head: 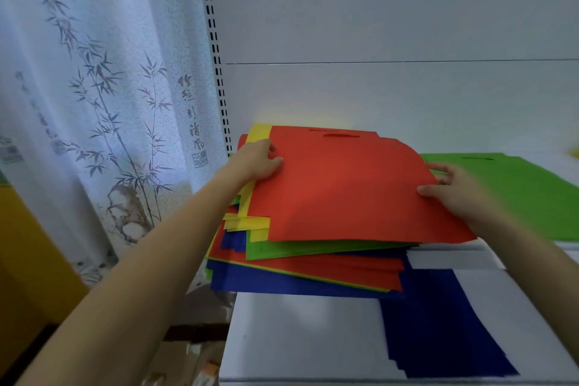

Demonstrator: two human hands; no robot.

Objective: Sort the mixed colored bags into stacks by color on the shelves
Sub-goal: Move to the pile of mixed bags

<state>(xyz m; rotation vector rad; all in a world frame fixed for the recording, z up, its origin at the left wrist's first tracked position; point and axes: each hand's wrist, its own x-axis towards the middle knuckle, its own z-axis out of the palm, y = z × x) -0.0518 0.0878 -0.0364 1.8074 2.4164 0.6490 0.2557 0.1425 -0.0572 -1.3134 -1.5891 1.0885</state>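
Bag pile (313, 273) left of lone bag (520, 197)

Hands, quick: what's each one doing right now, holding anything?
Left hand: grips the left edge of the top red bag.
Right hand: pinches the same bag's right edge.

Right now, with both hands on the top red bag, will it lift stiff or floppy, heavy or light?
Probably floppy: the red bag bows upward between the left hand and right hand gripping its edges. Likely light, being thin and flat. It may slide easily off the mixed pile, whose layers lie skewed.
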